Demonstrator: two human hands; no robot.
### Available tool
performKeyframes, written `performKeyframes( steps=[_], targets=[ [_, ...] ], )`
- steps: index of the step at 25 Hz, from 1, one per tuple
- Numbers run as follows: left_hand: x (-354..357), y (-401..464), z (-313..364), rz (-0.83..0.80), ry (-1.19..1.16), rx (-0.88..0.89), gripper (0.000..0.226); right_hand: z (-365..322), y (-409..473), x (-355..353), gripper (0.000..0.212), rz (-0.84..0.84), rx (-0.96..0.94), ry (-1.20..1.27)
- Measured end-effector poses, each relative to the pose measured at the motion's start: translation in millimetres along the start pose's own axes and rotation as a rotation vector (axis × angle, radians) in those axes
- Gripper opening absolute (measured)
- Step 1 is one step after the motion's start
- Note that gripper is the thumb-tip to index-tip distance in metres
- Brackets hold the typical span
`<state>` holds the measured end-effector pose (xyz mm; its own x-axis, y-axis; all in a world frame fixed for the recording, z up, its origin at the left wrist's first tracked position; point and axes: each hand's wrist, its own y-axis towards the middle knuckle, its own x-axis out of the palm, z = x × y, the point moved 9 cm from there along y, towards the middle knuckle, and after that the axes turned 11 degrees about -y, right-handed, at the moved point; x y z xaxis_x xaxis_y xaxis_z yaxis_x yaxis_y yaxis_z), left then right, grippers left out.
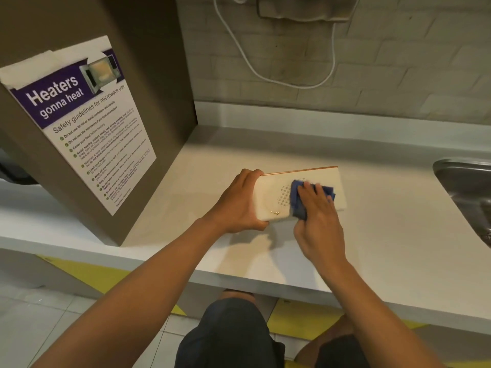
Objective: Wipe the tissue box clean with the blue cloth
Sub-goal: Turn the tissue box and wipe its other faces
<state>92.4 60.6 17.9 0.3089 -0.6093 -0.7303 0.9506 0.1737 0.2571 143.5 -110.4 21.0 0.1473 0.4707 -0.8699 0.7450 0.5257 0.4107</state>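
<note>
On the white counter (372, 235), the right hand (317, 221) presses the blue cloth (299, 200) flat against the tissue box (271, 197) top, fingers extended; the left hand (239, 205) grips the box's left end; a steel sink (467, 181) sits well apart.

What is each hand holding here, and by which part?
Left hand grips the cream rectangular tissue box by its left end. Right hand presses the crumpled blue cloth onto its top.

White desk (372, 235) under a pale brick wall (398, 62); brown cabinet (79, 17) with poster (87, 115) at ten o'clock, steel sink (467, 181) at three.
</note>
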Motion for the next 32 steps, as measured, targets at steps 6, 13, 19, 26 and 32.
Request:
performKeyframes(
  steps=[6,13,19,26,32],
  targets=[
    [-2,1,1,-0.009,-0.050,-0.021,0.104,-47,6,12,0.066,-0.041,-0.049,0.062],
    [0,0,1,0.005,0.001,-0.014,0.107,10,11,-3,0.064,0.006,0.066,0.036],
    [-1,3,0,-0.017,-0.052,-0.026,0.100,-62,-4,11,0.065,-0.058,-0.115,0.087],
    [-1,4,-5,0.000,-0.018,-0.057,0.109,4,17,-12,0.050,0.007,0.070,0.148],
    [2,4,-3,-0.017,-0.046,-0.035,0.105,-57,-7,-1,0.053,-0.042,-0.107,0.246]
  ],
)
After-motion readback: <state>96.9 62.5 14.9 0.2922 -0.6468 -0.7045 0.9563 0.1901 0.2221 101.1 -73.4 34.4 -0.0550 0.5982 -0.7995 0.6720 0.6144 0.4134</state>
